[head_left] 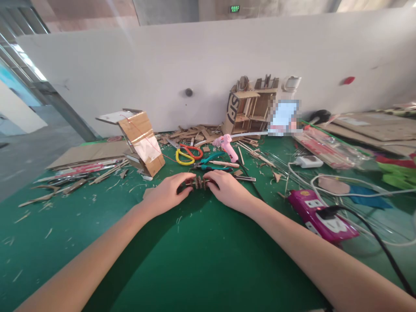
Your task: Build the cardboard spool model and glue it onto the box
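Both my hands meet at the middle of the green table (201, 260). Between them is a small cardboard piece made of stacked brown discs (199, 183). My left hand (169, 193) pinches its left end with fingers closed. My right hand (227, 188) grips its right end, fingers curled round it. The piece lies low over the table surface; its underside is hidden by my fingers.
Just beyond my hands lie yellow and orange scissors (186, 154), teal pliers (208, 159) and a pink glue gun (227, 146). A taped cardboard box (143, 143) stands left, a cardboard shelf model (248, 108) at the back. A purple power strip (321, 216) with cables lies right.
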